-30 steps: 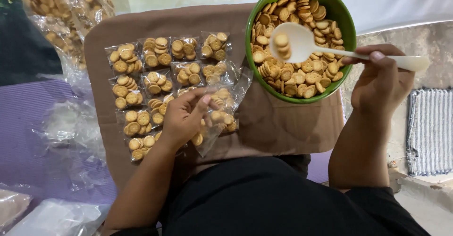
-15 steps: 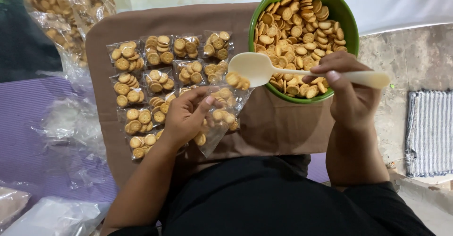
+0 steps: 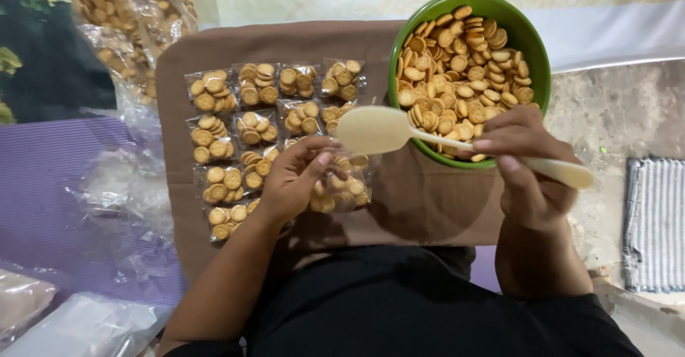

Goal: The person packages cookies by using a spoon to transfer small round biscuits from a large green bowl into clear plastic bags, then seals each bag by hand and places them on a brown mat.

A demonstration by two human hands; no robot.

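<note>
My right hand [image 3: 524, 168] grips the handle of a cream plastic spoon [image 3: 385, 129], whose bowl now looks empty and hovers just over a small clear bag of round crackers [image 3: 341, 186]. My left hand [image 3: 292, 179] holds that bag at its mouth on a brown board [image 3: 435, 200]. A green bowl [image 3: 536, 50] heaped with the same small round crackers stands behind my right hand. Several filled clear packets [image 3: 250, 114] lie in rows on the board to the left of the bag.
A large clear sack of crackers [image 3: 135, 22] sits at the top left. Crumpled empty plastic bags [image 3: 118, 193] lie on a purple mat [image 3: 43, 179] to the left. A striped cloth [image 3: 653, 221] rests on the stone floor at the right.
The spoon left the bowl loaded with crackers, swung left to the bag's mouth and now looks empty. The bag in my left hand holds more crackers.
</note>
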